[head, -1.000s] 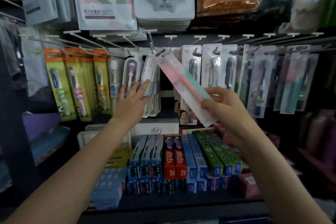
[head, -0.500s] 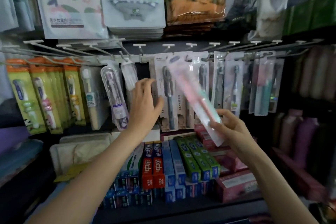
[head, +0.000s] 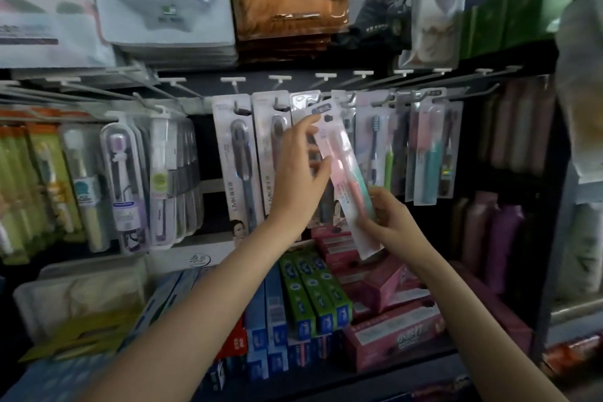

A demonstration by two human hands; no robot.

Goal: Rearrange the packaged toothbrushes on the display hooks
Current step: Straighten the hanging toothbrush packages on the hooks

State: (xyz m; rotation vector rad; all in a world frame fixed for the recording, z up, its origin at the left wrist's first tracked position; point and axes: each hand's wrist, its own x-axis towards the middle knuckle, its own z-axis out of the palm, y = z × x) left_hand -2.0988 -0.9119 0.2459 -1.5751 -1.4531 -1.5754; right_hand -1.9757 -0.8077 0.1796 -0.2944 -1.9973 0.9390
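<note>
A long clear pack with a pink and a teal toothbrush [head: 346, 173] leans tilted in front of the hook row, its top near a hook at the centre. My right hand [head: 390, 222] grips its lower end. My left hand [head: 301, 170] touches its upper part, with the fingers spread on the pack's left edge. Behind hang grey-brush packs [head: 236, 153] and a matching pink and teal pack [head: 430, 147] on metal display hooks [head: 339, 88]. Whether the held pack is on a hook cannot be seen.
Kids' toothbrush packs [head: 124, 173] hang at the left. Toothpaste boxes [head: 310, 297] and pink boxes [head: 391, 333] fill the shelf below. Towel packs [head: 163, 0] hang above the hooks. Pink and purple bottles [head: 496, 232] stand at the right.
The view has swung right along the rack. My left hand left the left-hand packs and came onto the pink and teal pack. My right hand has kept its hold on the pack's lower end.
</note>
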